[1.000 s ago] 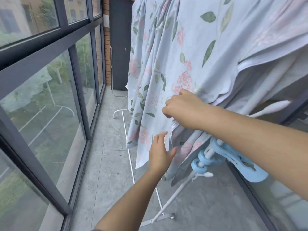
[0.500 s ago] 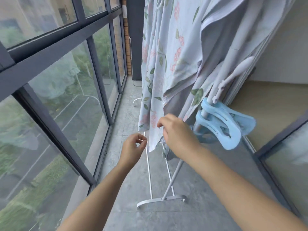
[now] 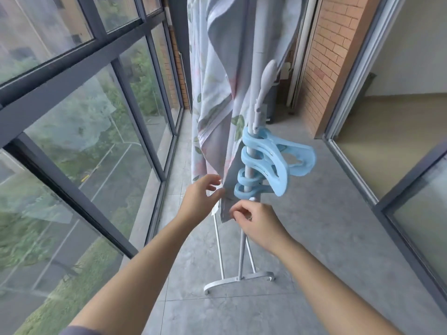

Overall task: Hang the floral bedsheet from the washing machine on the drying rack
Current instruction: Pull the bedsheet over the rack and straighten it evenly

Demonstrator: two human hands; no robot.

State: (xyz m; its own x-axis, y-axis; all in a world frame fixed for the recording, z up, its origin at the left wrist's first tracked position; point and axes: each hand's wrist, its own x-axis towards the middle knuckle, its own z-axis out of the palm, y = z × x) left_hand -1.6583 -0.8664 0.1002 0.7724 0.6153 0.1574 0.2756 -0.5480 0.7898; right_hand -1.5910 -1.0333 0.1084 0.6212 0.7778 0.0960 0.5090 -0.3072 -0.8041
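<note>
In the head view, the floral bedsheet (image 3: 215,97) hung in long folds over the white drying rack (image 3: 242,252), which stood on the grey tiled floor (image 3: 314,238) of a narrow balcony. The sheet's lowest corner dangled just in front of the rack's upright pole. Several large pale-blue clips (image 3: 278,165) were looped around that pole, stacked one above another, just to the right of the sheet's lower edge.

The left hand (image 3: 198,201) reached towards the sheet's hem with its fingers (image 3: 212,181) spread and relaxed, gripping nothing; the fingertips lay at the cloth's edge. The right hand (image 3: 261,226) sat just below the clips with its fingers (image 3: 238,211) curled at the sheet's bottom corner; I could not tell whether they pinched the fabric or only touched it.

Dark-framed windows (image 3: 79,151) ran along the left side, and a brick wall (image 3: 324,68) stood to the right beyond the rack.
</note>
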